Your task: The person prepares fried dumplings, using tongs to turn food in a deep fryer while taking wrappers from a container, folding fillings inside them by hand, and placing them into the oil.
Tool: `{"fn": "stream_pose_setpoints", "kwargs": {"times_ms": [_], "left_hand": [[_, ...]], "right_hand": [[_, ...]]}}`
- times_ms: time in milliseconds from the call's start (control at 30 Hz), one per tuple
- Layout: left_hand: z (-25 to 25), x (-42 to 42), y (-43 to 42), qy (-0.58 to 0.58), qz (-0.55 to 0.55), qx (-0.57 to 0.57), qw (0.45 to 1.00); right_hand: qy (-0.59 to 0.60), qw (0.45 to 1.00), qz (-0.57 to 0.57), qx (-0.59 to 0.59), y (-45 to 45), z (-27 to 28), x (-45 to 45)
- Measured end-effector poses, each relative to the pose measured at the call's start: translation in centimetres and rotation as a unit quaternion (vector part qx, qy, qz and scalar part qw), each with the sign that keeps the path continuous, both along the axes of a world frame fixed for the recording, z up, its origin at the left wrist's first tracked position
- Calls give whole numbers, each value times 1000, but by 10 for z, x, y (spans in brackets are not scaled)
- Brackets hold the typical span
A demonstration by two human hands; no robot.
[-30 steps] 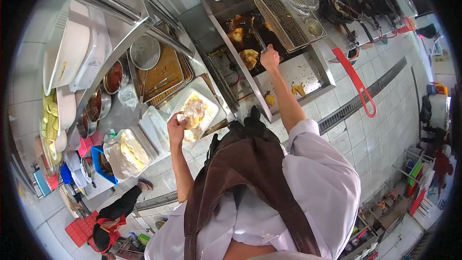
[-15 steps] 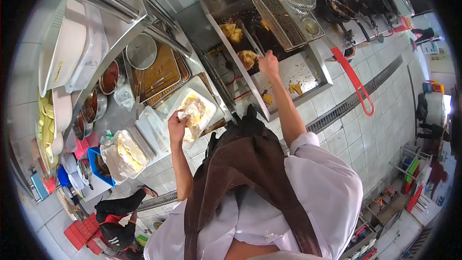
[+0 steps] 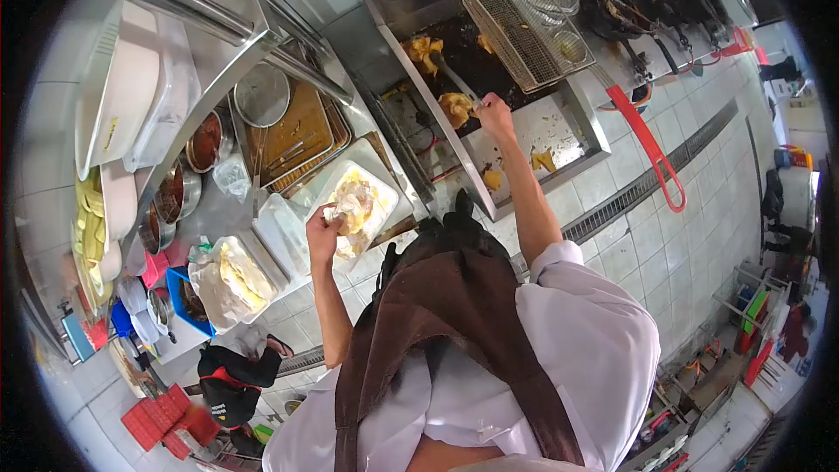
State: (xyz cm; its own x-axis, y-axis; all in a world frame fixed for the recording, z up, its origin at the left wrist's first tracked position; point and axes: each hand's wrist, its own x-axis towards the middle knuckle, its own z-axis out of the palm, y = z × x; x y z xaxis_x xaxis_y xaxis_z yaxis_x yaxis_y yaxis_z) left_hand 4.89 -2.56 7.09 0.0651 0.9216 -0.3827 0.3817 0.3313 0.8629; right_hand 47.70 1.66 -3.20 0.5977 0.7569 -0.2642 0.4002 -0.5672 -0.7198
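My right hand point(image 3: 496, 117) is closed round the end of a long metal utensil point(image 3: 460, 83) that reaches over the dark oil point(image 3: 489, 79) of a fryer. Its far end touches a golden fried piece point(image 3: 426, 50); whether it is tongs or a turner I cannot tell. Beside my right hand floats another browned piece point(image 3: 455, 109). My left hand point(image 3: 324, 232) pinches the edge of a thin, crumpled whitish sheet point(image 3: 354, 205). That sheet lies over pale yellow food in a white tray point(image 3: 381, 177).
An empty wire fry basket point(image 3: 516, 35) with a red handle point(image 3: 645, 144) rests across the fryer. Left are sauce pots point(image 3: 205, 140), a brown tray point(image 3: 297, 131) and a paper-lined container point(image 3: 240, 284). A wok point(image 3: 616, 0) stands at the back right. Another person point(image 3: 232, 385) is low left.
The utensil's far end has moved left onto the fried piece, which has changed shape. My left hand stays on the sheet. The person at low left has shifted.
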Motion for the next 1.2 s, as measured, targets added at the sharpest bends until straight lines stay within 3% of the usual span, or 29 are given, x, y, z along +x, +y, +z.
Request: {"fn": "stream_pose_setpoints", "kwargs": {"times_ms": [133, 300, 500, 567, 700, 867, 967, 1067, 1167, 1200], "left_hand": [[8, 1, 0, -5, 3, 5, 1000], [9, 6, -4, -8, 17, 5, 1000], [-8, 2, -1, 2, -10, 13, 1000], [-8, 5, 4, -11, -11, 22, 1000], [-8, 5, 2, -2, 2, 16, 1000], [-5, 5, -6, 9, -2, 4, 1000], [-3, 8, -5, -6, -3, -4, 1000], [-1, 3, -2, -24, -4, -2, 1000], [-5, -6, 0, 42, -47, 2, 998], [-4, -5, -1, 28, -39, 0, 999]], "right_hand": [[-66, 998, -7, 20, -12, 47, -5], [-35, 998, -1, 43, -14, 89, -15], [-1, 997, -31, 67, 28, 8, -13], [-9, 990, -142, 20, 16, 9, -19], [126, 974, -182, -41, -1, -3, -9], [77, 955, -283, -38, 28, -29, 7], [49, 951, -303, 36, 41, -64, 15], [96, 942, -306, 96, 34, -56, 2], [85, 950, -271, 131, 11, -18, -22], [211, 927, -261, 166, 5, -16, -26]]}}
